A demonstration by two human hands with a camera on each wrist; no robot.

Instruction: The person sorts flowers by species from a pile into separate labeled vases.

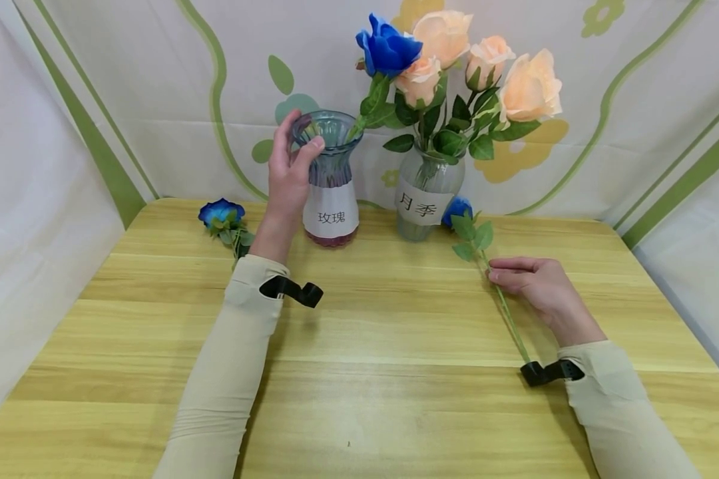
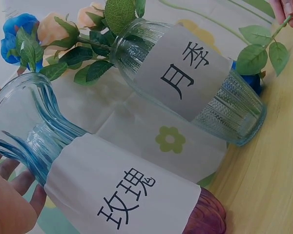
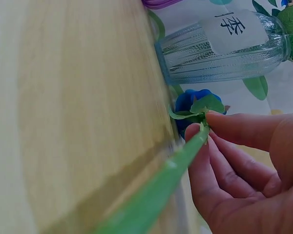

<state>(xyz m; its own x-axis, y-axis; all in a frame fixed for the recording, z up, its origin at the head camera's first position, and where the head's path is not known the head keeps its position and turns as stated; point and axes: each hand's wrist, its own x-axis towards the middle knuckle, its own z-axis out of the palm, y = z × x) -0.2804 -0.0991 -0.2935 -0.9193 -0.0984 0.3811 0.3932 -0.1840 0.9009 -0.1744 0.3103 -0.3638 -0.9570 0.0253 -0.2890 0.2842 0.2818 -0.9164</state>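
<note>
My left hand (image 1: 290,159) holds the flared top of a blue and purple glass vase (image 1: 329,173), thumb at the rim and fingers round the far side. This vase stands upright with a white label (image 2: 122,185). A blue rose (image 1: 389,46) leans right from its mouth. Between thumb and fingers, my right hand (image 1: 542,289) pinches the green stem (image 1: 506,313) of another blue rose (image 3: 200,105). That bloom is partly hidden by its leaves and points toward the back of the table, beside the clear vase.
A clear labelled glass vase (image 1: 416,229) with several peach roses (image 1: 530,86) stands right of the blue one. Another blue rose (image 1: 222,211) lies at the table's back left, its stem partly behind my left arm. A patterned curtain (image 1: 174,133) hangs behind the wooden table (image 1: 395,399).
</note>
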